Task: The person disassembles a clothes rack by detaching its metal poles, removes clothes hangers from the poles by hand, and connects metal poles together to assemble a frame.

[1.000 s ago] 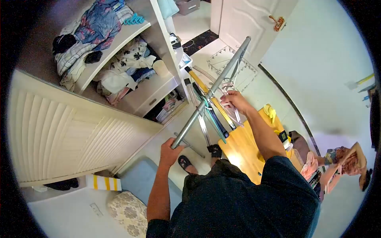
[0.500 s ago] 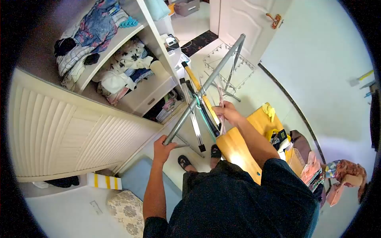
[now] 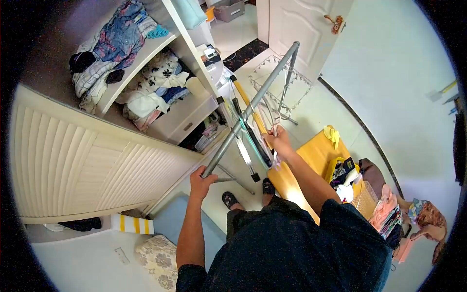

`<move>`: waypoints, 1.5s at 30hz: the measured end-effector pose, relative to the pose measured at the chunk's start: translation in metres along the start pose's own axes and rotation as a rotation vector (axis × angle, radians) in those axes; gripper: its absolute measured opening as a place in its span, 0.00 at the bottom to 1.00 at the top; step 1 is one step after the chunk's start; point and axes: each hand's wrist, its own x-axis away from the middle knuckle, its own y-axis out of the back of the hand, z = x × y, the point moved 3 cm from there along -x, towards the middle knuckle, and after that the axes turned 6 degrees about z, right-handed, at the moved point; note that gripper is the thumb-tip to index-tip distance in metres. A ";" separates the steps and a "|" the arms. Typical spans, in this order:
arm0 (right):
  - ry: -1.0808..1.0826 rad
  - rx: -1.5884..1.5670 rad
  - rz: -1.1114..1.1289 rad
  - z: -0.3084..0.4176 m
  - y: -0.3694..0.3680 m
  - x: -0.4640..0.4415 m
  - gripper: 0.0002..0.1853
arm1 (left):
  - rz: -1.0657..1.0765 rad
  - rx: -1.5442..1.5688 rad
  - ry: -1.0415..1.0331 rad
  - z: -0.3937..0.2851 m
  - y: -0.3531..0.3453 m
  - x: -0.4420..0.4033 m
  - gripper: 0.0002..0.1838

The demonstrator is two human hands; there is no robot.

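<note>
A grey metal garment rack [image 3: 272, 78] slants across the middle on splayed legs. My left hand [image 3: 200, 182] is wrapped round the near end of its top bar. Several hangers dangle from the bar's middle: a yellow one [image 3: 246, 99], a black one [image 3: 258, 143] and a white one with dark ends [image 3: 245, 156]. Right of the bar, my right hand [image 3: 278, 139] is closed on thin pale hangers [image 3: 275, 159], beside the yellow one. Their exact number is hidden by my fingers.
An open wardrobe [image 3: 194, 61] with folded clothes [image 3: 116, 41] stands left. A wooden bench [image 3: 311, 151] is by my right arm, with a yellow basket [image 3: 333, 169] and piled clothes [image 3: 384, 209]. Ahead is a door [image 3: 301, 29]; a blue mat [image 3: 187, 214] lies lower left.
The hangers have swung and shifted slightly along the bar. My right hand has moved a little with the pale hangers, whose loops now sit differently. My left hand keeps its hold.
</note>
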 end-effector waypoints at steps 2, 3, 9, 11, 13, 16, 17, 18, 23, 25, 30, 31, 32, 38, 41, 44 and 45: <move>0.022 -0.027 0.019 0.001 0.005 0.000 0.13 | 0.005 -0.048 -0.011 -0.008 0.000 0.002 0.12; 0.043 0.017 0.031 0.005 0.008 0.001 0.12 | 0.007 -0.048 -0.012 -0.008 0.000 0.001 0.12; -0.012 -0.096 0.109 0.034 0.012 0.014 0.10 | 0.011 0.013 0.013 0.006 -0.001 -0.001 0.11; -0.033 -0.128 0.120 0.022 0.017 0.012 0.10 | 0.017 0.016 0.031 0.000 -0.001 0.000 0.11; -0.040 -0.164 0.157 0.016 0.021 0.010 0.09 | 0.026 -0.020 0.019 0.002 0.001 -0.003 0.11; -0.189 -0.487 0.121 0.012 0.022 0.020 0.09 | 0.020 -0.018 0.001 0.000 -0.002 -0.003 0.11; -0.205 -0.528 0.144 0.005 0.025 0.017 0.09 | 0.004 0.017 -0.004 -0.001 -0.003 -0.002 0.11; -0.208 -0.530 0.142 0.009 0.024 0.019 0.09 | 0.006 0.017 -0.001 0.001 -0.003 -0.003 0.11; -0.240 -0.566 0.083 0.017 0.019 0.023 0.12 | 0.019 0.013 0.016 0.006 -0.005 -0.009 0.13; -0.221 -0.504 0.108 0.016 0.012 0.022 0.13 | 0.020 0.005 0.017 0.003 -0.006 -0.009 0.13; -0.232 -0.389 0.074 0.022 -0.005 0.016 0.16 | 0.015 0.025 0.062 0.009 -0.008 -0.009 0.13; -0.233 -0.399 -0.005 0.026 -0.012 0.016 0.15 | -0.016 0.014 0.048 0.010 -0.008 -0.010 0.14; -0.234 -0.399 -0.002 0.025 -0.018 0.013 0.15 | -0.048 0.002 0.033 0.010 -0.008 -0.010 0.14; -0.250 -0.465 -0.164 0.014 -0.046 0.001 0.19 | 0.025 -0.082 -0.009 0.006 -0.004 -0.010 0.16; -0.229 -0.446 -0.174 0.013 -0.043 -0.001 0.16 | 0.022 -0.021 0.028 0.002 -0.005 -0.009 0.14; -0.242 -0.489 -0.167 0.015 -0.030 0.006 0.15 | 0.018 0.033 0.060 -0.013 -0.008 -0.005 0.11; -0.267 -0.505 -0.178 0.015 -0.026 0.009 0.16 | 0.017 0.035 0.061 -0.012 -0.007 -0.005 0.11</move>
